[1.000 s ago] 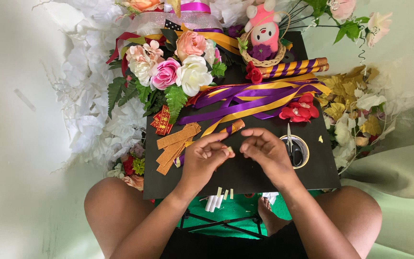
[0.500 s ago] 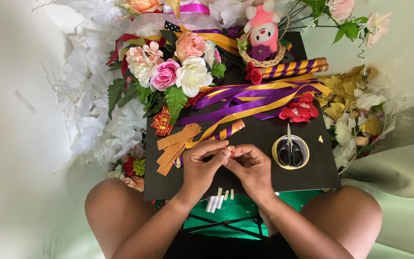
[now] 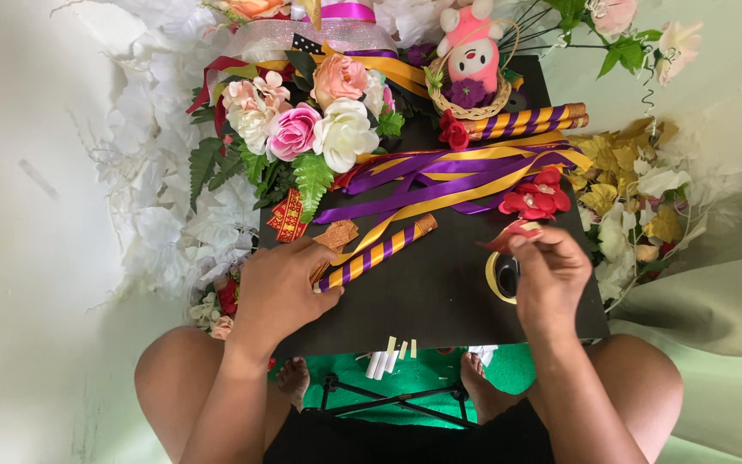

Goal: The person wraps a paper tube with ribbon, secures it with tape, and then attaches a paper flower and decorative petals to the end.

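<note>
My left hand (image 3: 281, 288) rests on the black board (image 3: 427, 292) with its fingers closed over a gold ribbon piece (image 3: 337, 234), right beside the lower end of a purple-and-gold striped stick (image 3: 377, 252). My right hand (image 3: 550, 279) is at the board's right side, pinching a small red ribbon piece (image 3: 508, 236) between thumb and fingers. A yellow tape roll (image 3: 498, 277) lies half hidden under that hand. Purple and gold ribbons (image 3: 453, 176) fan across the board's middle.
A bouquet of pink, white and peach flowers (image 3: 311, 120) sits at the back left, a plush toy in a basket (image 3: 471, 64) at the back. Red flowers (image 3: 536, 196), gold leaves (image 3: 629, 185) and white petals (image 3: 152, 223) surround the board. White chalk-like sticks (image 3: 380, 363) lie at the front edge.
My hands were together at the board's middle and have moved apart. The left went left onto the gold ribbon; the right went right over the tape roll, now holding a red piece.
</note>
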